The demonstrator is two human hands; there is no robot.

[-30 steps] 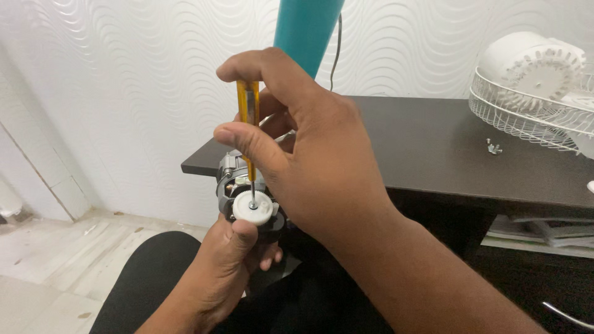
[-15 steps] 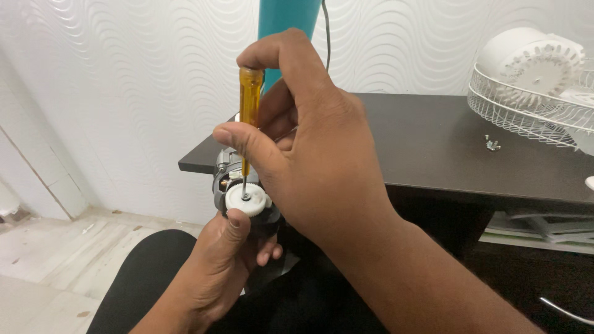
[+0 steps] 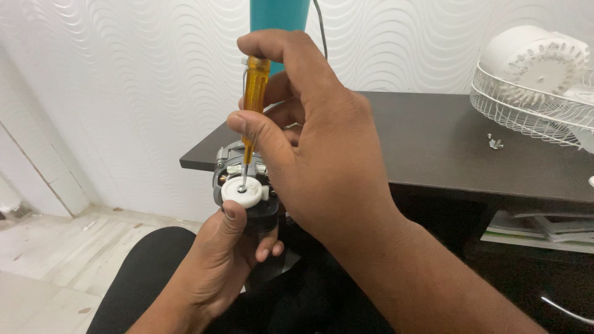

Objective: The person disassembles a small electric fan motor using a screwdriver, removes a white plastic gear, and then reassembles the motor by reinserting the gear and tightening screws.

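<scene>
Between two hands (image 3: 322, 148): one screwdriver (image 3: 253, 93) (one motor (image 3: 238, 179)).

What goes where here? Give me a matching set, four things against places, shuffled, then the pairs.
Things:
1. screwdriver
2. white gear
3. fan guard
4. loose screws

Places:
A. on the dark desk, near the guard
B. in the right hand, tip down
C. at the right end of the desk
D. on top of the motor gripped in the left hand

Pairs: 1-B, 2-D, 3-C, 4-A
</scene>
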